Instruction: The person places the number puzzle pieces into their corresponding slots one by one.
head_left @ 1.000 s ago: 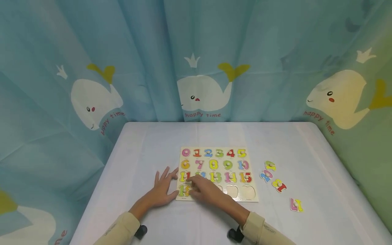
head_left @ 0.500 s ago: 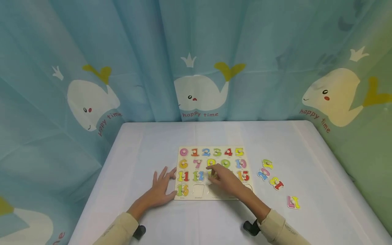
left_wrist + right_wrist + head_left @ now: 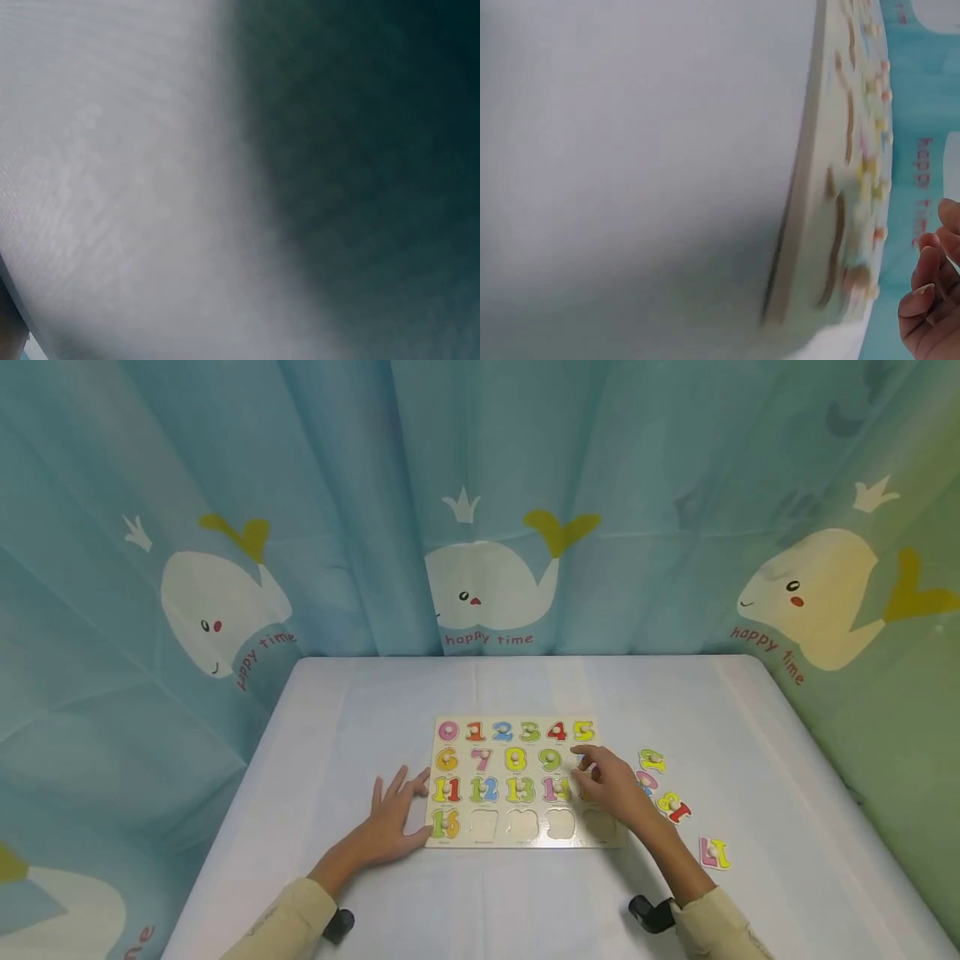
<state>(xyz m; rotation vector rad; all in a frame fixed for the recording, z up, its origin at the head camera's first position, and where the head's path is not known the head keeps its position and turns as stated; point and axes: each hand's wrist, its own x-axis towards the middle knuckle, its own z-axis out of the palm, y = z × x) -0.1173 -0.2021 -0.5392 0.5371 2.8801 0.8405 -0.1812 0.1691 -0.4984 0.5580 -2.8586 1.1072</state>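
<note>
A wooden number puzzle board [image 3: 457, 845] lies on the table, its number pieces with small knobs seated in the upper rows and a 16 piece [image 3: 446, 824] at the left of the bottom row. The other bottom-row recesses show bare wood. My left hand [image 3: 386, 827] rests at the board's left edge, fingers spread. My right hand [image 3: 617, 787] hovers over the board's right side, fingers loosely bent with nothing seen between them; it hides part of the 10 and 15. In the right wrist view, the fingers [image 3: 922, 289] appear beyond the board's edge. The left wrist view is mostly blurred cloth.
To the board's right lie loose number pieces: a green-and-yellow one [image 3: 652, 761], a blue-and-pink one [image 3: 645, 780] partly behind my right hand, a yellow-and-red 18 [image 3: 673, 807] and a pink-and-yellow 17 [image 3: 714, 852]. A blue whale-print curtain [image 3: 360, 577] surrounds the white table [image 3: 360, 710].
My right hand has moved from the 11 and 16 at the board's left across to its right side, uncovering the lower rows. The left hand stays at the left edge.
</note>
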